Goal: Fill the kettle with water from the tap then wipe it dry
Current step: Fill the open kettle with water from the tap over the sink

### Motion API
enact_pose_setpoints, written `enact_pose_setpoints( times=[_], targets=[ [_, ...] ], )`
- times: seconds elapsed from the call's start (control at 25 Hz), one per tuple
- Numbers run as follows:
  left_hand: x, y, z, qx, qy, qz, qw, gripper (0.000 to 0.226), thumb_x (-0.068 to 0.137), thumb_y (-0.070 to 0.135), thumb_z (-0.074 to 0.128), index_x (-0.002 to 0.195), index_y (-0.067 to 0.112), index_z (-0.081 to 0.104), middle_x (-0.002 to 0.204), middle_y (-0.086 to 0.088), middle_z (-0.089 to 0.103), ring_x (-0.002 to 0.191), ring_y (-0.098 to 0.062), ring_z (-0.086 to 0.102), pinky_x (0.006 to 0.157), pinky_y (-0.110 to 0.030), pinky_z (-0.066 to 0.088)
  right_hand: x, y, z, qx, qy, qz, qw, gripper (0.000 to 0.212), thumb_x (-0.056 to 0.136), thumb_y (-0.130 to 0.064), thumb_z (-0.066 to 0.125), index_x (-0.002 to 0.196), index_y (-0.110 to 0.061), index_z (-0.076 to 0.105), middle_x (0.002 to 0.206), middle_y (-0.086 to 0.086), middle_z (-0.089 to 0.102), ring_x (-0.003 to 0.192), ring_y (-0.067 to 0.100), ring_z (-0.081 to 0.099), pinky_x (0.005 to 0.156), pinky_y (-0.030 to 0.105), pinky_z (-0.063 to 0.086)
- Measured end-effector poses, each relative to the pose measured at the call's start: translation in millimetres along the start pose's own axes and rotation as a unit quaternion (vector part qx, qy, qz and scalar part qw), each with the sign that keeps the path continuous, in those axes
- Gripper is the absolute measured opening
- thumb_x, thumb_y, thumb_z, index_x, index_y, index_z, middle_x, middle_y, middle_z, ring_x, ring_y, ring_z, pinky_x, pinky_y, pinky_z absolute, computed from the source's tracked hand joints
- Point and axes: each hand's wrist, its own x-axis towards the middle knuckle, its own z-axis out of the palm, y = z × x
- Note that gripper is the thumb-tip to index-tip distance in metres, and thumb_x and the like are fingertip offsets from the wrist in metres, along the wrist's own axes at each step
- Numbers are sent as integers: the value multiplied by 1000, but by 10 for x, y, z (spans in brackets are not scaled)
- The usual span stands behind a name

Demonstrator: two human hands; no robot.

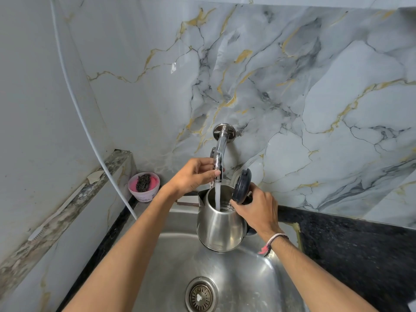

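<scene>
Above the sink [225, 275] drain, the right hand [256, 210] is gripping the steel kettle [219, 228] by its handle side, lid [242, 186] hinged open. Behind the kettle, the left hand [193, 175] is pinching the tap [218, 158] spout, its stream pouring into the kettle's mouth.

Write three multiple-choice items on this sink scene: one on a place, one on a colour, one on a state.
1. Where is the kettle?
A. over the sink
B. on the counter
C. on the ledge

2. What colour is the kettle's lid?
A. red
B. dark
C. white

3. What is the tap doing?
A. dripping
B. turned off
C. running

Answers: 1 A, the right hand holds it above the basin; 2 B, the open lid looks dark; 3 C, water streams into the kettle while the left hand is at the tap.
</scene>
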Motion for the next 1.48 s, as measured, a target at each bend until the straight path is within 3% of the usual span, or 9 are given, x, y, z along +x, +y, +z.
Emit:
enact_pose_setpoints(
  times=[0.32,0.44,0.6,0.88,1.04,1.28,1.4,1.48],
  targets=[
    [29,18,-55,-14,-1,-25,1000,40,95,8,68,133,1,61,128,-16,72,104,-8,71,86,-16,59,-6,-24,15,7,-2,-4,1000,42,67,-65,66,83,-26,65,76,-9,77,74,18,74,69,35,58],
    [44,2,-62,-16,3,-28,999,40,95,7,69,133,-1,60,128,-19,72,106,-12,70,86,-16,59,-16,-34,18,9,-1,-8,1000,44,67,-68,63,82,-26,64,74,-11,76,73,17,74,68,34,59],
    [65,-7,-72,-14,3,-27,1000,39,94,6,69,132,-2,61,126,-19,72,94,-4,72,80,-15,58,-24,-50,14,13,-3,-14,1000,41,68,-68,64,80,-29,61,72,-13,74,70,12,72,68,31,58],
    [79,-6,-76,-6,19,-35,999,47,91,5,72,134,-6,57,125,-23,71,101,-17,70,81,-17,60,-30,-58,20,11,-9,-11,1000,44,68,-70,62,81,-28,61,72,-12,74,71,14,73,70,35,60],
    [86,-3,-66,-4,25,-29,999,40,89,3,74,127,-6,63,118,-26,73,101,-22,70,87,-23,60,-48,-55,28,15,-13,-14,1000,45,68,-71,61,82,-28,62,74,-13,75,72,13,73,71,35,60],
    [123,-59,-60,5,48,-14,999,32,84,4,79,115,0,71,87,1,80,78,-5,76,74,-17,61,-54,-59,29,12,-12,-11,1000,45,68,-72,62,81,-28,61,73,-12,75,72,15,73,69,36,60],
    [131,-59,-37,19,50,-2,999,29,81,9,83,109,4,74,84,2,82,81,-6,77,73,-19,60,-55,-48,18,11,-6,-13,1000,47,67,-72,61,82,-27,63,75,-10,75,73,17,74,70,36,59],
    [133,-27,-28,35,71,-4,997,40,75,17,88,109,1,75,91,-5,82,87,-15,78,80,-28,62,-60,-47,13,12,-4,-14,1000,48,67,-72,59,81,-27,64,75,-11,76,74,16,74,70,35,59]
  ],
)
